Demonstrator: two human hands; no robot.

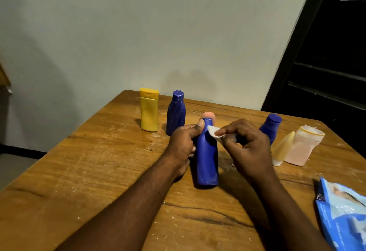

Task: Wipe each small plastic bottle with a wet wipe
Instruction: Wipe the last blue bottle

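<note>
Seven containers show on a worn wooden bench set against a pale wall. Item one: a tall blue bottle, upright near the bench's middle, its base on the wood; the left hand is wrapped around its upper body, thumb lying across the shoulder near the cap. Item two: a small white wet wipe, folded, pinched between the thumb and fingertips of the right hand and pressed against the bottle's neck on its right side. Item three: a yellow bottle with a flip cap, upright at the far left edge. Item four: a blue bottle with a bare nozzle, upright just beside the yellow one. Item five: a pink rounded cap, showing just behind the held bottle; the body under it is hidden. Item six: a dark blue bottle, partly hidden behind the right hand. Item seven: a cream tube, standing cap down and touching a pale pink bottle at the right. Item eight: a blue wipe packet, lying at the near right corner, cut off by the frame edge. Surface shows pale scratches and scattered white flecks.
</note>
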